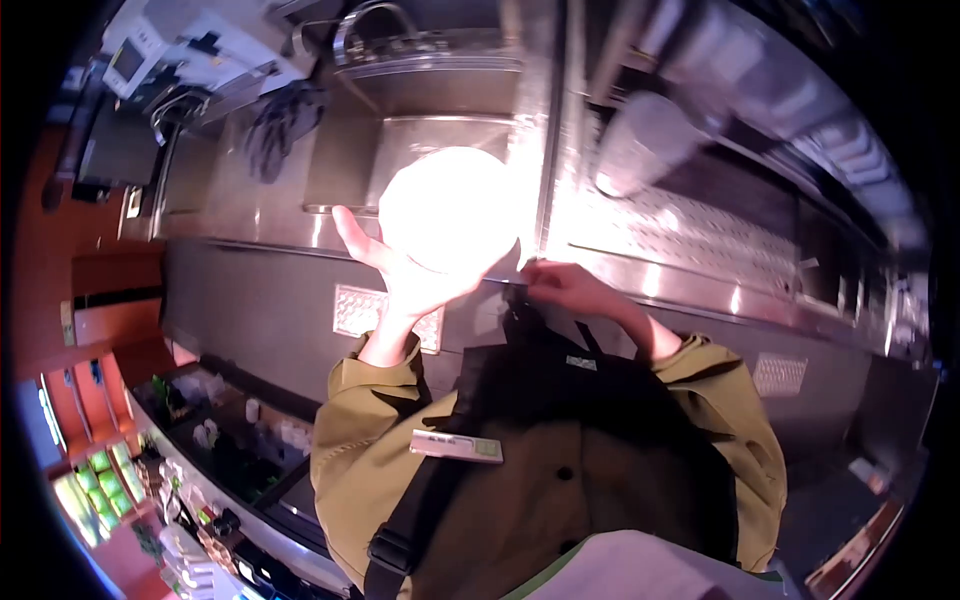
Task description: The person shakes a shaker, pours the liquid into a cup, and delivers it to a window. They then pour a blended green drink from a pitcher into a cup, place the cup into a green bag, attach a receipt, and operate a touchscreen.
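Observation:
My left hand (425, 285) holds a round white thing (450, 210) from its near side, with the thumb stretched out to the left of it. Glare washes that thing out, so its kind and surface do not show; it is over the front part of a steel sink (350, 150). My right hand (575, 290) is at the counter's front edge, just above the black apron (560, 380). Its fingers are curled together near a dark piece of cloth or strap, and what they hold, if anything, is hidden.
A curved faucet (365, 20) stands behind the sink. A dark grey cloth or glove (280, 125) lies left of the basin. On the right are a perforated steel drain tray (690, 235) and a translucent container (650, 140). A shelf unit (240, 430) stands behind on the left.

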### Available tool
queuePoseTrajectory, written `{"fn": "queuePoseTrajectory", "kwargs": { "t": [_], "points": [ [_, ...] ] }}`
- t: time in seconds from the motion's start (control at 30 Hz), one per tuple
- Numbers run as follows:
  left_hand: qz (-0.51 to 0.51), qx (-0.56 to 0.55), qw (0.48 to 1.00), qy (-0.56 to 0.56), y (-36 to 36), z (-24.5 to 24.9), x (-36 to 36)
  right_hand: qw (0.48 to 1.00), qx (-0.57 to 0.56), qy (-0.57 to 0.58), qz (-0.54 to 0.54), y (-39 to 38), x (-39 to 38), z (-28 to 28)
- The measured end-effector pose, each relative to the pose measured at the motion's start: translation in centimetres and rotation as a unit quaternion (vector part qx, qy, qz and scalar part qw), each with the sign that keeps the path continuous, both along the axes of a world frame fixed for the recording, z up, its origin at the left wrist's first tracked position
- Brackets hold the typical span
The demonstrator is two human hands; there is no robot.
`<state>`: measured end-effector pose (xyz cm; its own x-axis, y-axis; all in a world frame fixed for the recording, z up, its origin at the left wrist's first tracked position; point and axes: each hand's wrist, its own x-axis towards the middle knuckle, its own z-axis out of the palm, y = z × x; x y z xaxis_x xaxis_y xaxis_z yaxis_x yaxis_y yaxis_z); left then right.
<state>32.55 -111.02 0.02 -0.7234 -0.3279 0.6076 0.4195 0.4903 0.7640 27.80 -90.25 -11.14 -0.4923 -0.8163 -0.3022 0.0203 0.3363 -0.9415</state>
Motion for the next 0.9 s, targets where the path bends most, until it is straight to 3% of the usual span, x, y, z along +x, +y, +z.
{"fn": "queuePoseTrajectory", "kwargs": {
  "t": [0.07,0.1,0.17,0.27,0.33,0.4,0.5,0.6,0.67,0.73,0.8,0.83,0.87,0.9],
  "points": [
    [-0.073,-0.037,0.996,0.022,5.6,0.8,1.1,0.998,-0.011,0.023,-0.054,8.7,4.4,-1.4],
    [-0.109,-0.032,0.993,0.027,8.8,0.7,1.7,0.987,0.032,-0.022,-0.156,13.3,7.4,-1.3],
    [-0.181,-0.012,0.983,0.033,16.0,0.2,3.0,0.950,0.086,0.032,-0.298,23.0,13.9,-3.3],
    [-0.285,0.049,0.957,0.036,28.7,-0.3,5.1,0.852,0.163,0.125,-0.482,38.9,26.2,-7.1],
    [-0.359,0.102,0.927,0.020,37.6,-0.8,6.5,0.765,0.131,0.029,-0.629,46.9,33.9,-8.1],
    [-0.427,0.144,0.893,-0.002,46.4,-1.1,7.7,0.714,0.120,-0.098,-0.682,53.7,39.5,-7.4],
    [-0.519,0.155,0.840,-0.036,60.4,-0.3,9.8,0.680,0.056,-0.109,-0.722,63.2,42.3,-5.4],
    [-0.592,0.136,0.794,-0.025,74.0,-0.7,11.6,0.717,-0.022,-0.026,-0.696,74.2,41.6,-1.9],
    [-0.633,0.132,0.762,-0.018,82.8,-0.8,12.9,0.677,-0.038,0.015,-0.734,82.6,41.4,-1.9],
    [-0.651,0.108,0.752,-0.010,92.4,-1.5,13.5,0.586,-0.118,-0.003,-0.802,92.9,42.2,-4.6],
    [-0.704,0.135,0.697,0.003,102.7,-1.5,14.8,0.437,-0.068,0.036,-0.896,103.6,45.9,-12.3],
    [-0.729,0.155,0.666,-0.023,107.5,-1.3,15.2,0.388,0.199,-0.004,-0.900,108.0,48.9,-16.2],
    [-0.737,0.156,0.657,-0.022,112.3,-1.7,15.1,0.287,0.371,0.009,-0.883,110.1,52.8,-21.3],
    [-0.748,0.155,0.645,-0.004,117.3,-1.0,15.5,0.242,0.355,-0.151,-0.891,110.7,56.8,-22.8]
  ]
}}
